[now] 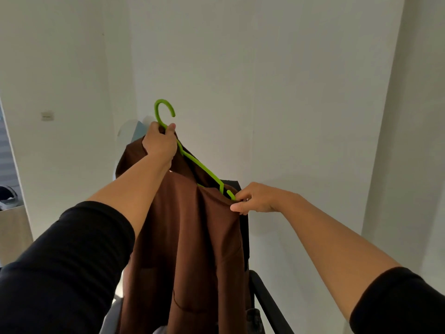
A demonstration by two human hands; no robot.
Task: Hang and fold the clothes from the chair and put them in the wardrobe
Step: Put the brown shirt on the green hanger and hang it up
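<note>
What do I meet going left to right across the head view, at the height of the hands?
Wall switch → left hand gripping the green hanger at its neck → brown garment → right hand pinching the garment's shoulder at the hanger's end.

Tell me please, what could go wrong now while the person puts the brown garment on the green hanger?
1. The right arm of the green hanger lies bare above the cloth; only the right hand pinches the brown garment at the hanger's tip, so that shoulder may slip off if released.
2. The left hand holds the hanger tilted, down to the right, so the garment could slide toward that side.
3. The hanging cloth could possibly catch on the black chair just below.
</note>
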